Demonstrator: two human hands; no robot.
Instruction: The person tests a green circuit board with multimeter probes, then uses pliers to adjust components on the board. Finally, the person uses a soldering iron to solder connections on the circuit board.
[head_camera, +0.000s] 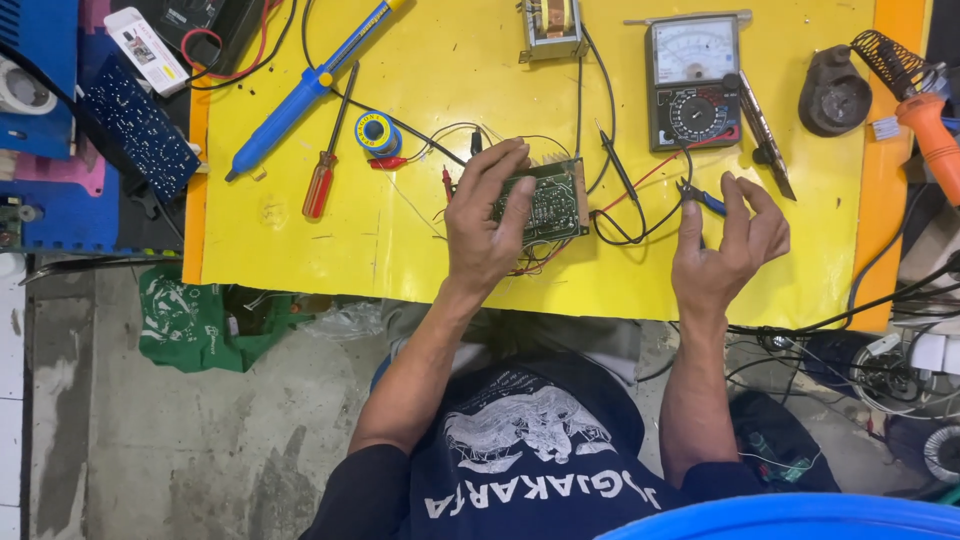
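Observation:
A green circuit board (548, 200) with red and black wires lies in the middle of the yellow work table (420, 260). My left hand (487, 215) rests on its left part, fingers spread over it and gripping its edge. My right hand (728, 245) is to the right of the board, thumb and fingers pinching a small blue-handled tool (702, 198) near the black probe leads (625, 190). The tool's tip is hidden by my fingers.
An analog multimeter (694, 82) stands at the back right, tweezers (765, 135) beside it. A blue solder sucker (300, 95), a red screwdriver (325, 165) and a solder spool (377, 132) lie at the left. A soldering iron stand (835, 95) sits far right. A small transformer (550, 28) is at the back.

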